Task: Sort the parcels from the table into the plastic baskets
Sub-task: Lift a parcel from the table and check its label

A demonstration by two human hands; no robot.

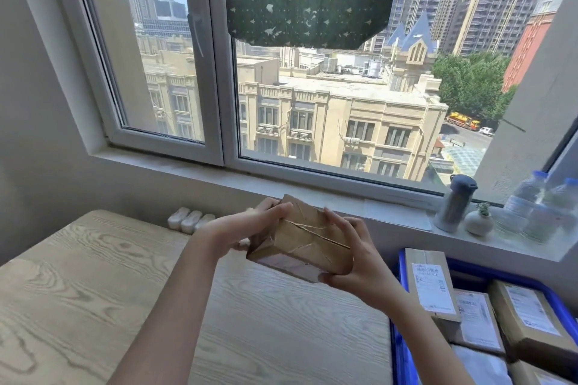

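Note:
A brown cardboard parcel (305, 239) with a taped seam across its top is held up above the wooden table (93, 284), tilted. My left hand (250, 222) grips its far left end, fingers curled over the top edge. My right hand (353, 256) grips its near right end, thumb under the corner. A blue plastic basket (398, 341) stands at the lower right beside the table, holding several labelled brown parcels (431, 284). No other parcel shows on the table.
A windowsill (391, 209) runs behind the table with a grey flask (455, 205), a small white vase (478, 222) and two water bottles (531, 209). White rounded objects (189, 219) sit at the table's back edge. A wall closes the left side.

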